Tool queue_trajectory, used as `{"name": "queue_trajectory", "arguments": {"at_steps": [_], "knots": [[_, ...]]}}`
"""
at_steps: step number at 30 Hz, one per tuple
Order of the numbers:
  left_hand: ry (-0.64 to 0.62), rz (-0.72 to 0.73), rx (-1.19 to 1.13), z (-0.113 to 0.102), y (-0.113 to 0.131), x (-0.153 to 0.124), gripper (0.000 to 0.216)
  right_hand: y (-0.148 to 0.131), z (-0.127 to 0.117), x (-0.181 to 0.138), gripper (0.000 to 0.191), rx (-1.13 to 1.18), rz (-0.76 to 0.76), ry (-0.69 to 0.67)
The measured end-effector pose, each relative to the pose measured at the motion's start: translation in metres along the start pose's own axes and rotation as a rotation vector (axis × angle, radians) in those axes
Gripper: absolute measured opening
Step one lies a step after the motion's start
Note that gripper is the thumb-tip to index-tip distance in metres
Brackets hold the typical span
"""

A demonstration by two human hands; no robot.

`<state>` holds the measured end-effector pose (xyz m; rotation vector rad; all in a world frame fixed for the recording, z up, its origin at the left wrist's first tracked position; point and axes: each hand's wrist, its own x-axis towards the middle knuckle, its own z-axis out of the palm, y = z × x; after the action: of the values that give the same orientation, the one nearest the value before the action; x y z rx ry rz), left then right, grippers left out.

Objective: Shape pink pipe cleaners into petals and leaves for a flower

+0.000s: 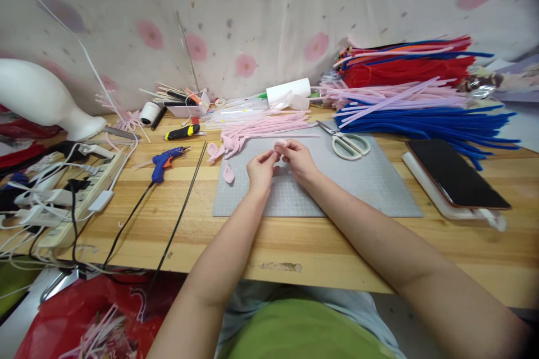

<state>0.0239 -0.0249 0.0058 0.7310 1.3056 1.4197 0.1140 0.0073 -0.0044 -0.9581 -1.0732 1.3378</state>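
Note:
Over the grey cutting mat (345, 193), my left hand (260, 173) and my right hand (300, 161) meet fingertip to fingertip. Both pinch a small pale pink pipe-cleaner petal (279, 144), whose curved top shows above the fingers; its lower part is hidden. A finished-looking petal (228, 174) lies alone at the mat's left edge. Behind it rests a little heap of similar pink petals (233, 145). Straight pink pipe cleaners (273, 123) lie along the back of the mat. To the right are scissors (347, 145) with pale handles, lying partly open.
A blue glue gun (162, 164), a yellow-black cutter (182, 132) and a long dark rod (185, 202) lie left. Beyond them sits a cable-crowded power strip (90, 193). Blue pipe cleaners (421, 126) fill the back right, with a phone (458, 171) in front.

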Motion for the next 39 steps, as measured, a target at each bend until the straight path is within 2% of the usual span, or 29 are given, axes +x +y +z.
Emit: {"name": "queue_trajectory", "arguments": {"at_steps": [7,10,13,19,25,27,31,33,35,37,39], "knots": [[-0.15,-0.248,-0.213,-0.003,0.011,0.0,0.005,-0.008,0.0,0.001,0.027,-0.035,0.034,-0.088],[-0.286,-0.335,-0.224,-0.01,0.013,0.004,0.005,-0.011,-0.004,0.004,0.025,-0.09,0.033,-0.111],[-0.381,-0.339,-0.162,-0.018,0.016,0.01,0.006,-0.013,-0.01,0.007,0.023,-0.138,0.031,-0.151],[-0.407,-0.31,-0.009,-0.031,0.024,0.017,0.012,-0.009,-0.007,0.009,0.026,-0.202,0.032,-0.208],[-0.395,-0.358,-0.083,-0.031,0.024,0.019,0.008,-0.009,-0.003,0.011,0.025,-0.151,0.087,-0.255],[-0.335,-0.305,-0.048,-0.024,0.021,0.019,0.011,-0.01,-0.003,0.011,0.025,-0.174,0.081,-0.246],[-0.137,-0.108,0.134,-0.006,0.012,0.018,0.019,-0.01,-0.004,0.012,0.023,-0.234,0.021,-0.183],[-0.121,-0.065,0.206,-0.002,0.007,0.018,0.019,-0.008,-0.007,0.014,0.021,-0.266,-0.018,-0.116],[-0.163,-0.023,0.268,-0.002,0.003,0.018,0.015,-0.004,-0.01,0.017,0.019,-0.325,-0.034,-0.044],[-0.193,0.09,0.359,-0.005,-0.001,0.017,0.012,-0.001,-0.014,0.02,0.019,-0.366,-0.021,0.015],[-0.166,0.254,0.474,-0.007,-0.003,0.015,0.015,0.001,-0.017,0.022,0.02,-0.35,0.002,0.045]]}}
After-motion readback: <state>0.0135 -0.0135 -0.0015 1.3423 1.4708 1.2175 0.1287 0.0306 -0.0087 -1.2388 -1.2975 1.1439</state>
